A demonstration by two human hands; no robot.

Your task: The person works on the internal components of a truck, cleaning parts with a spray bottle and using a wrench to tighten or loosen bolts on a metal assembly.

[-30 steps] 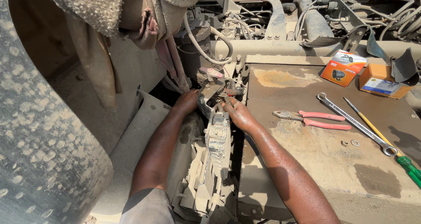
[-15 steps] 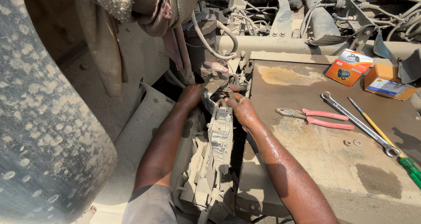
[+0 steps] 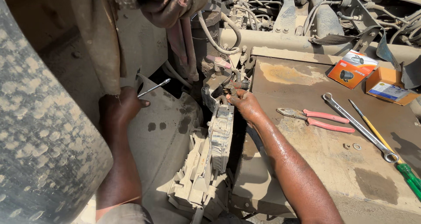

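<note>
A thin silver metal tool (image 3: 153, 87) juts from the closed left hand (image 3: 119, 106), beside a dusty grey ribbed plastic housing (image 3: 219, 136). The right hand (image 3: 244, 104) pinches red-capped wiring (image 3: 234, 84) above it. On the rusty metal box lid (image 3: 315, 145) lie red-handled pliers (image 3: 316, 118) and a long steel spanner (image 3: 358, 126).

Both forearms were left bare, with no sleeves, gloves, watch or rings seen on them. The left hand (image 3: 119, 108) and the right hand (image 3: 245, 104) were smudged with dust and grime. A wet sheen was seen along the forearm behind the right hand. Below the left forearm, at the bottom edge, a piece of dusty grey-brown clothing was seen, edged by a narrow strip of reddish-orange cloth.
</note>
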